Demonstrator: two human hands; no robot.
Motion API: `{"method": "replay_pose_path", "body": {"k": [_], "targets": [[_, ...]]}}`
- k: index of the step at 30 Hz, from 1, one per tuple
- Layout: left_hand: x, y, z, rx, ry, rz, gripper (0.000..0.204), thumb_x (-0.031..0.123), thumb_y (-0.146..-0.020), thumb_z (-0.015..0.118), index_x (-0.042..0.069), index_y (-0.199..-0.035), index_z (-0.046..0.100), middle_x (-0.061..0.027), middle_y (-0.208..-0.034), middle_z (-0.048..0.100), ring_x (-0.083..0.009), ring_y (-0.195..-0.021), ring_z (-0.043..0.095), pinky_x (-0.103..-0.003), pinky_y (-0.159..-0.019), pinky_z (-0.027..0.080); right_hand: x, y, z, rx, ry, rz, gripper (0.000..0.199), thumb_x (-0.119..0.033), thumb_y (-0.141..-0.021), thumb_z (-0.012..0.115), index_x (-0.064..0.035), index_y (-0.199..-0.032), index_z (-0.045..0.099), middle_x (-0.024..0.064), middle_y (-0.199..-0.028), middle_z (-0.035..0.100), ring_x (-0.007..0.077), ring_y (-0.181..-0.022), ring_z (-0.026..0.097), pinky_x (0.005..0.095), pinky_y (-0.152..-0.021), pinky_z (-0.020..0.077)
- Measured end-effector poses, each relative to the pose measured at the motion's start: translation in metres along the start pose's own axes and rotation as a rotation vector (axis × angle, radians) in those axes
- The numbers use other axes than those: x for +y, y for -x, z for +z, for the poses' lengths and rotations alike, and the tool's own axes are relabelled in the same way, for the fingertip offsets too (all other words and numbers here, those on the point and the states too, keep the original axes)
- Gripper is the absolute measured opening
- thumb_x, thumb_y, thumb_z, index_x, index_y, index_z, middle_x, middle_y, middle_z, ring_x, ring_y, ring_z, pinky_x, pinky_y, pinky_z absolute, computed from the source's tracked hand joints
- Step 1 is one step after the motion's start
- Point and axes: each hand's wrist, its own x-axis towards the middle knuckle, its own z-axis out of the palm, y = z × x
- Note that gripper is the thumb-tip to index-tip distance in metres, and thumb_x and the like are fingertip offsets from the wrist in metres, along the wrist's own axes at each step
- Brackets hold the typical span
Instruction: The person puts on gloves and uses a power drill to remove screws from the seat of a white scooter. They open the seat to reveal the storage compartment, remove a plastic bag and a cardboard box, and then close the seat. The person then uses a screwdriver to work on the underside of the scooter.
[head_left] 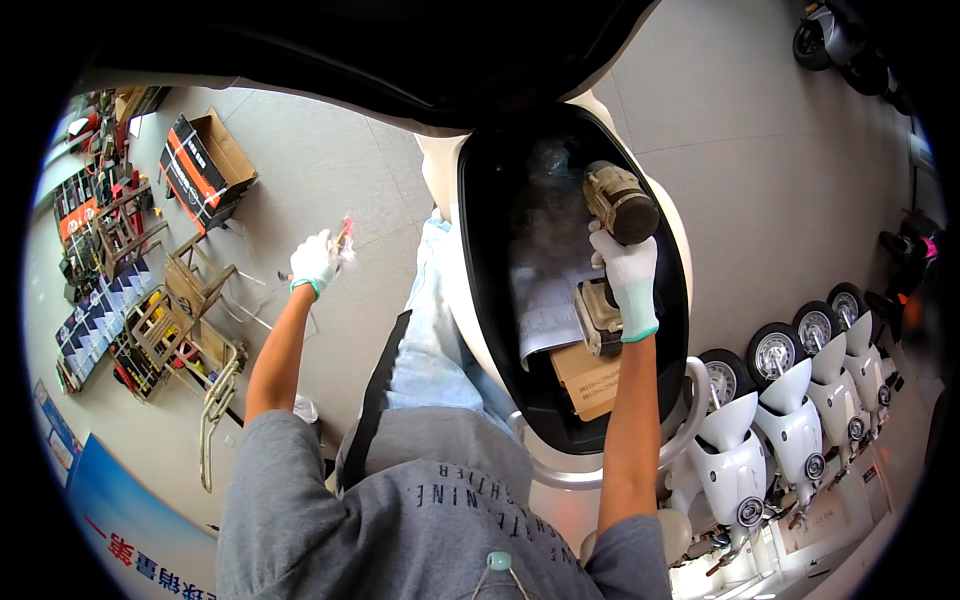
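Observation:
My right hand [628, 275], in a white glove with a green cuff, is wrapped round the handle of a cordless power drill [622, 204]. The drill's body and battery show above and below the glove. It is inside the black storage tub [478, 330] of a cream scooter, over papers [545, 305] and a brown cardboard box [585, 378]. My left hand [313, 262], gloved the same way, is out over the floor at the left, closed on a small clear plastic bag [346, 240] with reddish-orange parts. What is in the bag is too small to tell.
The scooter's raised black seat [400, 50] hangs over the tub's far end. A curved grab rail [690, 400] rounds its near end. An open cardboard box [210, 165], a wooden chair [195, 280] and tool shelves stand left. Several white scooters [730, 470] line the right.

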Motion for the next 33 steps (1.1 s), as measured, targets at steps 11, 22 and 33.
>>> {"method": "replay_pose_path", "body": {"k": [11, 22, 33], "targets": [[0.336, -0.05, -0.149, 0.294, 0.343, 0.491, 0.051, 0.009, -0.078, 0.051, -0.004, -0.125, 0.036, -0.0214, -0.126, 0.043, -0.0328, -0.115, 0.043, -0.039, -0.091, 0.041, 0.003, 0.007, -0.002, 0.048, 0.063, -0.067, 0.01, -0.005, -0.07, 0.061, 0.0036, -0.072, 0.057, 0.0024, -0.057, 0.055, 0.0098, -0.051, 0.051, 0.0263, -0.048, 0.04], [0.404, -0.027, 0.004, -0.52, 0.452, 0.583, 0.032, 0.025, -0.08, 0.052, 0.01, -0.106, 0.062, -0.0154, -0.103, 0.062, -0.0296, -0.093, 0.059, -0.035, -0.079, 0.048, 0.003, -0.031, 0.003, -0.04, 0.183, -0.013, 0.011, -0.007, -0.074, 0.06, 0.0031, -0.072, 0.058, 0.0028, -0.056, 0.054, 0.009, -0.045, 0.049, 0.0235, -0.042, 0.0393], [0.389, -0.024, -0.028, -0.492, 0.072, 0.877, 0.028, 0.021, -0.082, 0.046, 0.008, -0.096, 0.066, -0.0133, -0.103, 0.062, -0.0272, -0.091, 0.061, -0.036, -0.077, 0.049, 0.001, -0.062, 0.011, -0.123, 0.357, 0.151, 0.018, -0.013, -0.068, 0.061, 0.0031, -0.062, 0.054, 0.0085, -0.052, 0.054, 0.0154, -0.044, 0.054, 0.0278, -0.045, 0.0434]]}}
